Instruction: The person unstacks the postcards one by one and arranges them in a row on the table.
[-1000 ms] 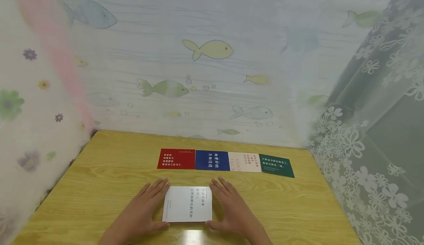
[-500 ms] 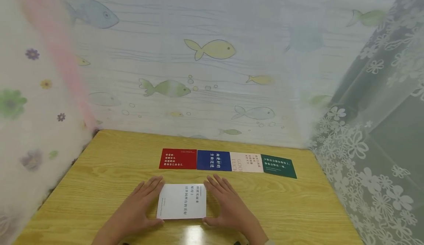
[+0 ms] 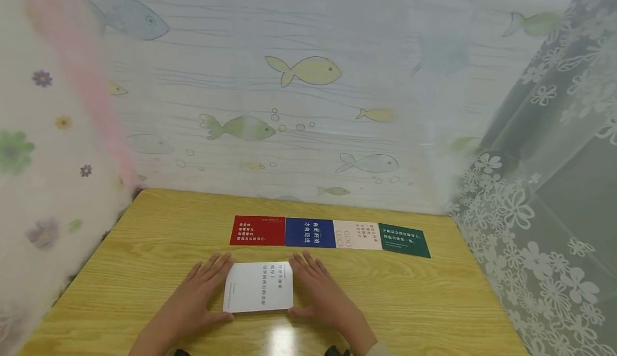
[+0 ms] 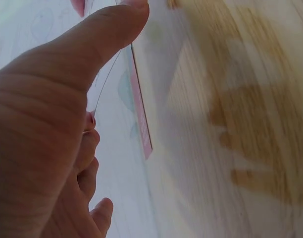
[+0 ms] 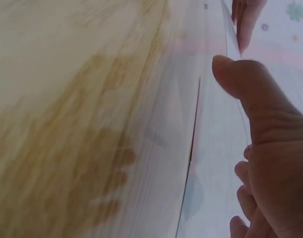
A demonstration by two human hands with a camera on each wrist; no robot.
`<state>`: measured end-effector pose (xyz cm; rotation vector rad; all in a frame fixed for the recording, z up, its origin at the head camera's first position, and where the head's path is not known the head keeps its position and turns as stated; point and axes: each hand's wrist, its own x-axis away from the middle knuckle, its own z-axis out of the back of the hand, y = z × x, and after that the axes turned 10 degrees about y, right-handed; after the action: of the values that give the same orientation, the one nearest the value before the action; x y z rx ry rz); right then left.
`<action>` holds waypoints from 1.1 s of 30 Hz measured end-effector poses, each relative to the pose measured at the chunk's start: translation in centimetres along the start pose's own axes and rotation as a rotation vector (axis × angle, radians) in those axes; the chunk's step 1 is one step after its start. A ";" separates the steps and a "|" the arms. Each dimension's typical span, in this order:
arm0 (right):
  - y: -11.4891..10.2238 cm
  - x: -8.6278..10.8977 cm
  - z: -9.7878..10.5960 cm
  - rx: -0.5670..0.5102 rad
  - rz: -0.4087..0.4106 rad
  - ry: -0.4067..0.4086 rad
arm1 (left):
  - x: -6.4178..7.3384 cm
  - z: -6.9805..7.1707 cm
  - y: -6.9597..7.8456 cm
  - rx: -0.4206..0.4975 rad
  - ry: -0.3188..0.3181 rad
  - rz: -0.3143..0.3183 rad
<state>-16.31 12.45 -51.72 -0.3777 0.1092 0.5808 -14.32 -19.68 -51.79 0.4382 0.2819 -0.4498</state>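
Observation:
A white card point(image 3: 258, 287) with printed vertical lettering is held between both hands over the near middle of the table. My left hand point(image 3: 195, 300) pinches its left side, thumb at the near corner and fingers at the far corner. The right hand point(image 3: 323, 297) grips the opposite side the same way. Seen edge-on in the right wrist view, the card point(image 5: 231, 37) is thin, slightly bowed and raised off the wood. In the left wrist view the left thumb point(image 4: 99, 37) hides part of it.
Beyond the hands lies a row of cards: red point(image 3: 257, 230), blue point(image 3: 310, 233), pale pink point(image 3: 358, 235) and dark green point(image 3: 405, 240). The wooden table point(image 3: 120, 270) meets a fish-printed curtain point(image 3: 308, 104) at the back. White lace point(image 3: 540, 270) hangs at the right.
Both hands have shifted left and slightly away from the person together with the white card, which now sits a little tilted. The row of cards has stayed put.

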 end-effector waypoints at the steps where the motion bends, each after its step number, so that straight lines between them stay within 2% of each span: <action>1: 0.0 -0.1 -0.1 -0.004 -0.007 -0.005 | 0.1 -0.1 -0.2 -0.004 0.006 -0.004; 20: -0.9 -3.0 -1.6 -0.033 -0.021 -0.014 | -0.9 0.7 -3.1 -0.022 -0.086 0.039; 26: -1.4 -4.2 -1.9 -0.055 -0.032 -0.029 | -1.0 1.1 -4.0 -0.012 -0.072 0.062; 33: -1.8 -5.8 -2.5 -0.054 -0.016 -0.049 | -1.3 1.6 -5.2 -0.003 -0.056 0.057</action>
<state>-20.07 7.12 -52.23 -0.4167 0.0435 0.5772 -17.68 -24.20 -51.73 0.4295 0.2155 -0.4052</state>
